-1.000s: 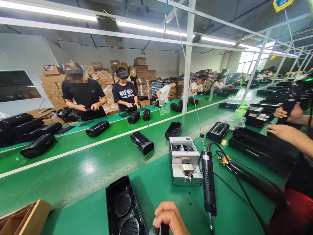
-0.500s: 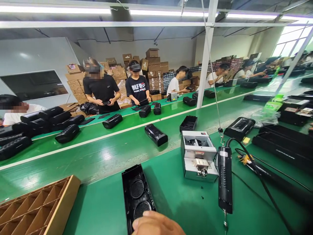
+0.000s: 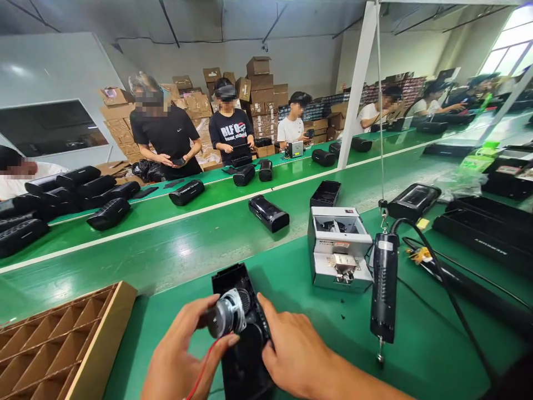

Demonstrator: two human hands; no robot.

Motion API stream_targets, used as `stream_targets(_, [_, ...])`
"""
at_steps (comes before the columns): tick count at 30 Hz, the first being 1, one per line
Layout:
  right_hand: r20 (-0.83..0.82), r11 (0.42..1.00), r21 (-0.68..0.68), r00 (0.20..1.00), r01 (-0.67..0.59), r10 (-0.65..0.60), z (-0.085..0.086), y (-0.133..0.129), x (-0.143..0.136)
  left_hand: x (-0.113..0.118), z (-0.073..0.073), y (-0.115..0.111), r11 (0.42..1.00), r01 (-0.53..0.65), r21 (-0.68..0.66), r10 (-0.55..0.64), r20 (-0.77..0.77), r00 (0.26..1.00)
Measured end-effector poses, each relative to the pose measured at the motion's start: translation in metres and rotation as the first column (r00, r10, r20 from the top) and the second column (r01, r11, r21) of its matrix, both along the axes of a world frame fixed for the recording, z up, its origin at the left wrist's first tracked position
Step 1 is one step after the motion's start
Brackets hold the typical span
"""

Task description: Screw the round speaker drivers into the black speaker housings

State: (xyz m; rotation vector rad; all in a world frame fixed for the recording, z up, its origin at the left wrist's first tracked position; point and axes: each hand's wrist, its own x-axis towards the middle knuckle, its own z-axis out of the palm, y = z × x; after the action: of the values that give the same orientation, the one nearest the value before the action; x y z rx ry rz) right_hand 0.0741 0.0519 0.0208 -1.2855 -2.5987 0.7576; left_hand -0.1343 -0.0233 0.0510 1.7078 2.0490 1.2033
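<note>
A round speaker driver (image 3: pixel 227 315) with a metal frame and a red wire is pinched between the thumb and fingers of my left hand (image 3: pixel 181 347). It is tilted over the upper grille of a black speaker housing (image 3: pixel 245 361), which lies open side up on the green bench. My right hand (image 3: pixel 297 347) grips the housing's right wall, index finger stretched along the edge and thumb on the inner side. Right of my hands, an electric screwdriver (image 3: pixel 383 286) hangs from a cord, next to a grey screw feeder (image 3: pixel 340 250).
A divided cardboard box (image 3: pixel 100 339) stands at the left. Loose screws (image 3: pixel 342 316) lie before the feeder. Beyond the bench runs a green conveyor (image 3: pixel 175 244) with a black speaker (image 3: pixel 268 213) and an open black case (image 3: pixel 325 193). Several co-workers (image 3: pixel 164 128) are across the line.
My left hand has come into view with the speaker driver, above the housing. My right hand has moved onto the housing's right edge. The view has tipped slightly downward.
</note>
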Motion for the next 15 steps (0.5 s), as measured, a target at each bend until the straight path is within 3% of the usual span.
stream_targets(2, [0.041, 0.996, 0.088, 0.999, -0.012, 0.009, -0.013, -0.009, 0.019, 0.007, 0.000, 0.015, 0.995, 0.081, -0.057, -0.093, -0.259, 0.961])
stream_targets(5, [0.099, 0.978, 0.198, 0.994, -0.062, 0.043, -0.038, -0.024, 0.054, 0.031, -0.013, 0.025, 0.984, 0.128, -0.125, -0.172, -0.471, 0.865])
stream_targets(9, [0.093, 0.968, 0.239, 0.994, -0.081, 0.060, -0.063, -0.039, 0.079, 0.060, -0.032, 0.022, 0.981, 0.127, -0.144, -0.187, -0.578, 0.794])
stream_targets(15, [-0.099, 0.961, 0.276, 0.995, 0.018, 0.010, -0.077, -0.045, 0.084, 0.061, -0.049, 0.023, 0.955, 0.190, -0.228, -0.293, -0.619, 0.729])
